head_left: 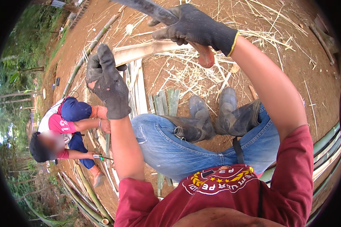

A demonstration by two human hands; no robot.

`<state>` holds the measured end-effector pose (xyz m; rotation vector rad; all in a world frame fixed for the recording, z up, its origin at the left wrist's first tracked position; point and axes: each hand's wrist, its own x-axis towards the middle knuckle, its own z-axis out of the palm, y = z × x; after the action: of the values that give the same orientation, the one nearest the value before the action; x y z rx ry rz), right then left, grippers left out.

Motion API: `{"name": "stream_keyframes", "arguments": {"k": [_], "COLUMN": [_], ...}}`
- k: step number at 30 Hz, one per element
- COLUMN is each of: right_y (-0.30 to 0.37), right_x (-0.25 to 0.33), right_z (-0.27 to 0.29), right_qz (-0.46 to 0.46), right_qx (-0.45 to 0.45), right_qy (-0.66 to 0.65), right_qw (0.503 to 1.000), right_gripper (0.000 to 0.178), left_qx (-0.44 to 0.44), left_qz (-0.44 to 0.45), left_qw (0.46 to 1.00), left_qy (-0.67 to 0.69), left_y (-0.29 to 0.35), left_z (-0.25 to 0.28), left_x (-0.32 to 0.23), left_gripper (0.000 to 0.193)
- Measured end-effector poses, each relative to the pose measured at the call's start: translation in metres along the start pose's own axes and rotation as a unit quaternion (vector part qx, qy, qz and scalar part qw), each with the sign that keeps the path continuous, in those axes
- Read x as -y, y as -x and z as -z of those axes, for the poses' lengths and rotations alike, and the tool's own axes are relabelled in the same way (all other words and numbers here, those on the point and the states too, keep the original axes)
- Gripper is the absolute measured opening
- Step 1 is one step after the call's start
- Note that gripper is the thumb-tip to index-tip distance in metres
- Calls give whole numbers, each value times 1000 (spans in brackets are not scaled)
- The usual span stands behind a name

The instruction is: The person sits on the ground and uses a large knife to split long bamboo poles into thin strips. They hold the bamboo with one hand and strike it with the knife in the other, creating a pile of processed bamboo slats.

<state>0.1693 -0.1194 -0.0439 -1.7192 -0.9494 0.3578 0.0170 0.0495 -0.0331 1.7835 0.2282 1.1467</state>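
Note:
My left hand (pixel 108 81), in a worn dark glove, is closed around one end of a pale split bamboo strip (pixel 146 51), its thumb pointing up. The strip stretches right, its far end passing behind my other hand. My right hand (pixel 199 28), in a dark glove with a yellow cuff edge, grips a machete. The grey blade (pixel 149 9) runs up and left out of view. Below the palm pokes the reddish rounded end of the handle (pixel 206 58). The blade stands above the strip, apart from it.
Thin bamboo shavings (pixel 201 75) litter the brown dirt around my boots (pixel 231 113). Several cut slats (pixel 165 101) lie beside my left knee. At left, another person (pixel 68 125) crouches with a tool in one hand. Bamboo poles (pixel 89 204) lie behind them; more poles (pixel 329 151) are stacked at right.

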Motion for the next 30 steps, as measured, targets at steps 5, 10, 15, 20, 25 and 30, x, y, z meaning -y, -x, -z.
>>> {"name": "stream_keyframes", "arguments": {"k": [5,10,15,20,25,30], "right_y": [-6,-2,4,14,10,17], "right_x": [-19,-31,-30,-9,-24,10], "right_z": [-34,-52,-51,-44,-46,-13], "right_qz": [33,28,30,-7,57,146], "right_qx": [61,49,36,-14,-117,-123], "right_qy": [-24,-116,-88,-14,-20,-189], "right_qw": [997,992,995,1000,991,963], "right_gripper": [37,31,32,34,30,38], "left_qx": [39,37,28,87,67,33], "left_qz": [-42,-56,-103,-139,-72,17], "left_qw": [998,995,994,982,994,997], "left_qy": [18,-69,-1,96,-51,-62], "left_y": [6,11,15,23,32,19], "left_z": [16,15,12,1,-13,-4], "left_x": [12,10,22,14,9,6], "left_gripper": [30,27,31,39,36,32]}}
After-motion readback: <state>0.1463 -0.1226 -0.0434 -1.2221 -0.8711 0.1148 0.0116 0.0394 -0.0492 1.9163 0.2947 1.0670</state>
